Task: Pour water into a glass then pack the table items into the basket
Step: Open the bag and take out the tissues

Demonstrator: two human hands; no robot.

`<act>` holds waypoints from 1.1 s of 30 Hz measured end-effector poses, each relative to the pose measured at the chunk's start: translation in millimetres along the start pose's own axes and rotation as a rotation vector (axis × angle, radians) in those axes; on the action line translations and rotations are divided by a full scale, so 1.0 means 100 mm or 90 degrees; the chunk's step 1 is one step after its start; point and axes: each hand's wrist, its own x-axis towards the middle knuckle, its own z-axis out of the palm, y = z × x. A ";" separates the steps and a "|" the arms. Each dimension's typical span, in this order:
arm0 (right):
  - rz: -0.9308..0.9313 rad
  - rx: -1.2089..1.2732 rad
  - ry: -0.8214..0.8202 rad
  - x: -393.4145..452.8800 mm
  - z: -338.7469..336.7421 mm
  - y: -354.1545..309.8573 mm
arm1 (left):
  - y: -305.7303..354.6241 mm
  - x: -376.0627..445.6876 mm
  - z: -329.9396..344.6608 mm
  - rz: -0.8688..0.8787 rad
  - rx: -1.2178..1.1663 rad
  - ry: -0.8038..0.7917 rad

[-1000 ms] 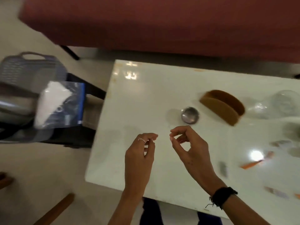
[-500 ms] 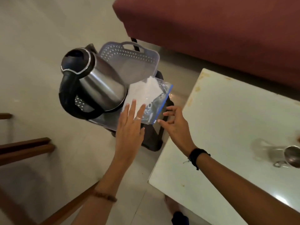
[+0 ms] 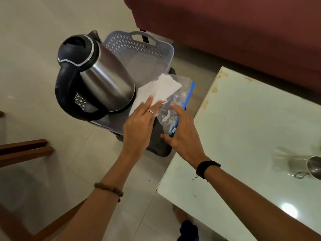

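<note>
Head view, from left to right: two brown wooden bars (image 3: 24,150) jut in at the left edge above the pale tiled floor (image 3: 34,40). Next comes a stainless-steel electric kettle (image 3: 104,80) with a glossy black lid and a thick black handle, standing in the left part of a grey plastic basket (image 3: 151,54) whose walls are pierced with a diamond lattice and whose far rim has a cut-out handle. No brand or writing can be read on either. The basket rests on a dark, rounded stand (image 3: 159,143) on the floor.

Against the kettle's right side lies a clear zip-lock plastic bag (image 3: 175,101) with a blue seal strip; it holds a folded white cloth or paper, and it leans over the basket's near right rim. A small white label shows on the bag, too small to read. The left hand (image 3: 139,126), with a ring and a beaded wristband, has straight fingers pressing flat on the white part of the bag. The right hand (image 3: 182,134), with a black wristband, lies just beside it, its relaxed fingers spread over the bag's clear near end, thumb apart; neither hand grasps it.

Farther right is the glossy white bench (image 3: 243,136) with rust-stained edges, and at its right edge a blurred steel cup (image 3: 314,167). A dark red sofa (image 3: 234,28) fills the top.
</note>
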 end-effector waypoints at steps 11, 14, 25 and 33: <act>-0.202 -0.124 0.241 -0.99 -1.35 0.09 | 1.13 -0.37 -0.31 0.035 -0.189 -0.099; -0.213 -0.129 0.228 -1.36 -1.84 0.19 | 1.55 -0.50 -0.18 0.024 -0.187 -0.253; 0.003 0.193 0.112 -2.21 -2.64 0.51 | 3.05 -1.00 0.20 -0.088 -0.672 -0.200; 0.028 0.127 0.188 -2.32 -2.73 0.71 | 3.29 -1.18 0.54 -0.133 -0.690 -0.116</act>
